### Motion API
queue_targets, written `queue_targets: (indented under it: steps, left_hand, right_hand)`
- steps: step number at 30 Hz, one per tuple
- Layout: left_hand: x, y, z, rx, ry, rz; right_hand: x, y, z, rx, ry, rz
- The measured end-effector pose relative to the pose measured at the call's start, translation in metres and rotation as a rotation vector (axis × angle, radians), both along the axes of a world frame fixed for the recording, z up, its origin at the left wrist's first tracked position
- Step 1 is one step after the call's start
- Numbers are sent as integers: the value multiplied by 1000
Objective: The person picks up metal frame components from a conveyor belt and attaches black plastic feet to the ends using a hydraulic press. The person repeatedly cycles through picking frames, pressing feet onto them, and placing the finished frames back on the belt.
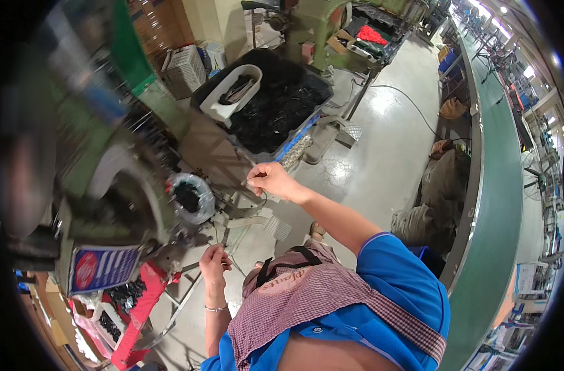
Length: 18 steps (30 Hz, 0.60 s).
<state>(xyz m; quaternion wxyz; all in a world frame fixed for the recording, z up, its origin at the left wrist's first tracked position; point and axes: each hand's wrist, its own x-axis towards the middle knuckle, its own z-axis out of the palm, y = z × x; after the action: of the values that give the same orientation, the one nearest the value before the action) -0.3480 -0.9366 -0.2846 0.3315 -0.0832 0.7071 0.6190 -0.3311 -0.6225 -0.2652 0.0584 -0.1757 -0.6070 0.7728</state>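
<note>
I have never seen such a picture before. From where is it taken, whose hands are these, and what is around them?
There is no robot here. A wide fisheye camera on a person's head looks down, so straight edges bend. The bare hands are this person's: the right hand appears just below a black bin; the left hand is lower, further left. Their fingers are curled; whether they hold anything small is unclear. The bin contains dark pieces and a white tray. A plastic-lined round container is left of the right hand; a long green surface runs along the right.
</note>
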Motion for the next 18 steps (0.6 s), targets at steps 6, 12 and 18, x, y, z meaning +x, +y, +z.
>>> queue_targets:
  steps: [6, 12, 18]
  left_hand:
    - [24, 173, 10, 101, 149, -264]
    - [-9, 322, 40, 26, 470, -456]
    - [-108, 445, -24, -140, 712, -655]
  right_hand:
    - [91, 112, 10, -233, 25, -79]
    - [162, 205, 18, -263, -1, -205]
    - [222, 278, -1, -226, -45, -393]
